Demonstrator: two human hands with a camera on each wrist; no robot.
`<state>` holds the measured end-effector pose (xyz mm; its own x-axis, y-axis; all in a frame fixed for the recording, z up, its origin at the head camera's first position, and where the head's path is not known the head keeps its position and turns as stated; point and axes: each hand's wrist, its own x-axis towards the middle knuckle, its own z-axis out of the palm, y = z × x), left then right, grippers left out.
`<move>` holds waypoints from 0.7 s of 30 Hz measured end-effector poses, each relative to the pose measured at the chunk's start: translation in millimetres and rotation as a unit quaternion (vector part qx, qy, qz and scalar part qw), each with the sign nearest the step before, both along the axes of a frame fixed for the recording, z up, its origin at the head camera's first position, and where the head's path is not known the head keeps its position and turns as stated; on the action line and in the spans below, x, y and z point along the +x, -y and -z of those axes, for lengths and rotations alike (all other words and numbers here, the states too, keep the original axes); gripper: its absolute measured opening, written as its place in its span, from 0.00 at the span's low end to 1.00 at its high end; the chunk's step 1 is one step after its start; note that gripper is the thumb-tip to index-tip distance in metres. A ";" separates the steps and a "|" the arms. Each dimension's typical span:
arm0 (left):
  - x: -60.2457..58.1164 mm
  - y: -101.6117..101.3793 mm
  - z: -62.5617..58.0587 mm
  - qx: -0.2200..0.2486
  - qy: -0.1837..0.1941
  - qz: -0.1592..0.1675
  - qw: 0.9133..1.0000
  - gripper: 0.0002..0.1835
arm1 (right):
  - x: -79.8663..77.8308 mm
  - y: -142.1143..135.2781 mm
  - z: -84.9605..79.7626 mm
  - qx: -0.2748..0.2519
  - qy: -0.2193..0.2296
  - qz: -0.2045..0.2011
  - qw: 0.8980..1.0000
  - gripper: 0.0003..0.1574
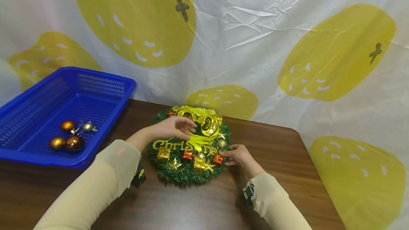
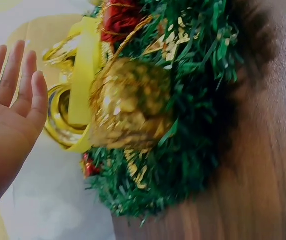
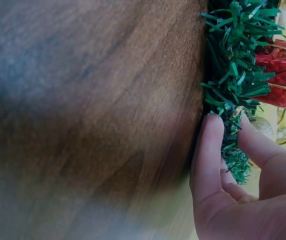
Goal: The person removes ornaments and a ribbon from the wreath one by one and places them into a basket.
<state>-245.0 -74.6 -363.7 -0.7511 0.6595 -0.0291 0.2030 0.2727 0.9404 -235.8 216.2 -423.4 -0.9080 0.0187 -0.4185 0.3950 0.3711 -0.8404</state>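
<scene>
A green tinsel Christmas wreath (image 1: pixel 182 177) lies on the table, with gold "Christmas" lettering across it. My right hand (image 1: pixel 240 156) pinches its right edge; in the right wrist view the thumb (image 3: pixel 263 145) and fingers are on either side of the green tinsel (image 3: pixel 235 70), near a red gift box (image 3: pixel 279 72). Over the upper left of the wreath, my left hand (image 1: pixel 175 127) is held with loosely bent fingers and nothing in them. Close by are shiny gold bells (image 1: pixel 210 125) with a yellow ribbon (image 1: pixel 202 140). A gold gift box (image 2: pixel 132 102) shows large in the left wrist view.
To the left stands a blue plastic basket (image 1: pixel 119 107) holding several ornament balls, among them a brown ball (image 1: pixel 74 143) and a silver ball (image 1: pixel 87 127). The brown wooden table (image 1: pixel 271 141) ends at a white curtain (image 1: pixel 236 45) with yellow fruit prints.
</scene>
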 end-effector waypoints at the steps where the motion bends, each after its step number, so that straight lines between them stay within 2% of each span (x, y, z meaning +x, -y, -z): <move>1: -0.2 -1.9 2.1 0.000 0.002 0.001 1.000 0.26 | -0.2 0.0 0.6 -0.001 0.000 0.001 1.000 0.38; 6: -1.5 -12.5 11.7 0.003 0.008 0.012 1.000 0.25 | -0.1 0.0 3.2 0.000 0.000 0.003 1.000 0.38; 12: -0.7 -22.9 17.6 -0.012 0.012 0.018 1.000 0.23 | -0.4 -0.2 2.7 0.004 0.000 0.003 1.000 0.38; 21: -1.0 -33.0 27.9 -0.032 -0.003 0.030 0.999 0.23 | -0.1 -0.2 1.4 -0.002 0.000 0.009 1.000 0.38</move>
